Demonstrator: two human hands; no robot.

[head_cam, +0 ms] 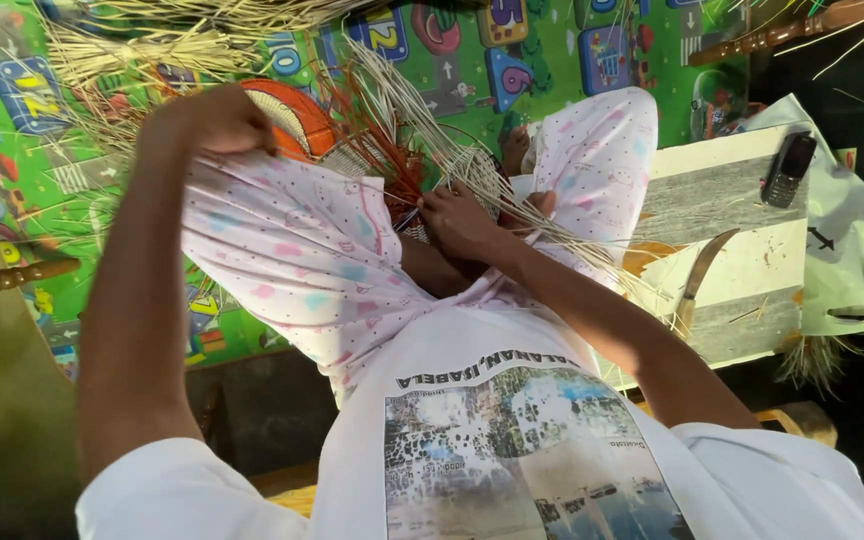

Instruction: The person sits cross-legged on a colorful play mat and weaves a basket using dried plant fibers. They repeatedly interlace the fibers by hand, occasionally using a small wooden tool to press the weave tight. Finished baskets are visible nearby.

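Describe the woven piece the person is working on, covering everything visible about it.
The woven piece looks like a round, partly finished basket base of thin plant strips, pale straw with orange-red bands. Long loose strands fan out from it over the knees and the green play mat. It sits between the person's raised knees, largely hidden by the patterned trousers. The right hand grips strands at its edge; the left hand rests on the knee beside it.
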